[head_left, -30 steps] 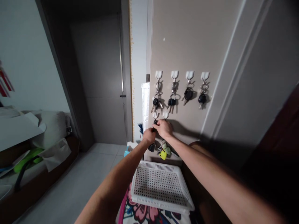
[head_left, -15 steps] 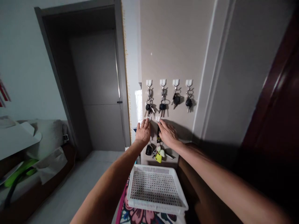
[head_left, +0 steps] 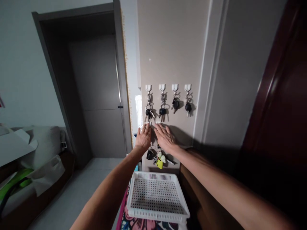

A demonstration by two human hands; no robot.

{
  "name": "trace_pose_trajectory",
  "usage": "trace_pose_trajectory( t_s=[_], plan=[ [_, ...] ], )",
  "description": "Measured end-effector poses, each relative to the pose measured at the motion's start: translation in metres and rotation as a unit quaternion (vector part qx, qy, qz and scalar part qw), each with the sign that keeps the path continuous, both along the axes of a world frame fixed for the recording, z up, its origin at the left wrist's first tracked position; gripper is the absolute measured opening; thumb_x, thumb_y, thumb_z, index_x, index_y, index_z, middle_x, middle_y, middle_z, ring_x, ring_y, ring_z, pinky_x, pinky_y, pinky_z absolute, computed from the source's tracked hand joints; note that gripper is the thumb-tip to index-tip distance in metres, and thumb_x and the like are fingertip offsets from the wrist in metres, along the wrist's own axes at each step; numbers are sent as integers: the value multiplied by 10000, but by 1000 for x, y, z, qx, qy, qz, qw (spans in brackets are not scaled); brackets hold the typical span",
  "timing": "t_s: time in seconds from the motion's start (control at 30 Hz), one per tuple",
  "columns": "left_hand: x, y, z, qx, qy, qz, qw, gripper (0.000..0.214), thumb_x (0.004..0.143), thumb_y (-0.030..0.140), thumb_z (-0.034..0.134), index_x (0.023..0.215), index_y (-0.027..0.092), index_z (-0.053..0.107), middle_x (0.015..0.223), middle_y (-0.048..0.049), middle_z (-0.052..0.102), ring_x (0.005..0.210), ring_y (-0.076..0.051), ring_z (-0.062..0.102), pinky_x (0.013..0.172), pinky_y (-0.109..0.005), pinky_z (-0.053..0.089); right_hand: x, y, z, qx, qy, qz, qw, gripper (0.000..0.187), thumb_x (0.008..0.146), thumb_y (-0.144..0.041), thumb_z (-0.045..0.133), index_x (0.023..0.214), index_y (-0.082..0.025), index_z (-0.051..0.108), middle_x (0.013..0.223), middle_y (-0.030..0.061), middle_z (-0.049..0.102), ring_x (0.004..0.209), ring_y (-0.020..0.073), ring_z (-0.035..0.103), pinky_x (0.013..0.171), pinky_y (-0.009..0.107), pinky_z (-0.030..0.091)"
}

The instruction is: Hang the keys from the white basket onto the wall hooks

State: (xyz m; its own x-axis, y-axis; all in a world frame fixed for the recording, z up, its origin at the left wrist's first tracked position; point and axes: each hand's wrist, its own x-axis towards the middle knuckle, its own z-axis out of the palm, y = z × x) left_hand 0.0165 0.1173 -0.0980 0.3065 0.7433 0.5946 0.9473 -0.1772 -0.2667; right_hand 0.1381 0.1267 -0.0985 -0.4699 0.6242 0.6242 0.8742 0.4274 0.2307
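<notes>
My left hand (head_left: 144, 136) lies against the wall panel, fingers stretched up to a lower white hook (head_left: 149, 123). A black car key fob (head_left: 150, 154) hangs below that hand. My right hand (head_left: 165, 137) is flat beside it, fingers extended just beneath another lower white hook (head_left: 158, 122). Most of a black strap is hidden behind this hand; under it dangle a yellow charm (head_left: 159, 164) and a pale green charm (head_left: 162, 157) with keys. Whether the fingertips press on the hooks or only the panel, I cannot tell. Both hands hold nothing visible.
Above, several white hooks (head_left: 162, 87) carry bunches of keys (head_left: 162, 111) in a row. Below the hands, a white perforated basket (head_left: 157, 215) sits on a flowered cloth (head_left: 141, 223). A grey door (head_left: 96, 95) is at left, a dark red door (head_left: 266, 92) at right.
My right hand's fingers have shifted from beside the second lower hook to lie flat beneath it, covering more of the black strap. My left hand stays at its hook. The view has moved slightly.
</notes>
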Motion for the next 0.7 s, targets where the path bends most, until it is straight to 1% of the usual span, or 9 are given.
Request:
trace_pose_trajectory(
  t_s=[0.07, 0.13, 0.27, 0.37, 0.5, 0.6, 0.7],
  plan=[
    [-7, 0, 0, 5, 5, -16, 1000, 488, 692, 109, 246, 1177, 142, 209, 1267, -28, 143, 1145, -182, 99, 912, -370, 155, -2, 1, 2, 9, -32, 39, 999, 393, 726, -96, 221, 1076, -119, 397, 1232, 58, 246, 1131, 183, 143, 910, 402, 110],
    [-15, 1, 1, 10, 17, -35, 999, 483, 696, 92, 233, 1173, 163, 219, 1266, -13, 149, 1143, -177, 112, 909, -372, 160, -3, 4, 4, 12, -49, 57, 997, 396, 726, -92, 212, 1072, -127, 402, 1224, 53, 264, 1130, 188, 145, 909, 415, 108],
    [-27, 3, 5, 17, 50, -66, 996, 486, 692, 76, 249, 1162, 196, 241, 1266, 5, 150, 1139, -172, 124, 905, -385, 166, -2, 10, 7, 8, -53, 59, 997, 396, 721, -79, 218, 1059, -151, 410, 1217, 46, 279, 1131, 196, 144, 908, 430, 100],
    [-30, 1, 10, 10, 61, -67, 996, 482, 686, 64, 260, 1145, 211, 276, 1265, 17, 157, 1132, -179, 138, 902, -386, 173, -3, 9, 10, 3, -61, 57, 997, 374, 719, -84, 239, 1030, -165, 431, 1217, 40, 281, 1134, 195, 132, 913, 427, 82],
    [-30, -2, 18, 3, 75, -72, 995, 436, 698, 68, 251, 1106, 191, 344, 1251, 3, 202, 1123, -196, 150, 892, -404, 178, -6, 4, 16, -13, -64, 45, 997, 335, 715, -81, 256, 953, -158, 481, 1214, 47, 286, 1132, 201, 140, 906, 440, 85],
    [-30, -3, 22, 0, 92, -79, 993, 382, 710, 87, 252, 1036, 187, 425, 1236, 7, 241, 1125, -202, 138, 890, -412, 175, -9, 2, 18, -18, -71, 40, 997, 297, 713, -85, 273, 872, -138, 518, 1199, 63, 310, 1129, 210, 150, 907, 437, 84],
    [-30, -3, 22, -4, 97, -70, 993, 340, 713, 96, 267, 950, 187, 493, 1236, 14, 240, 1123, -199, 144, 890, -404, 179, -8, 4, 18, -6, -79, 40, 996, 275, 714, -96, 285, 830, -129, 532, 1194, 70, 317, 1124, 219, 162, 909, 432, 90]
  ],
)
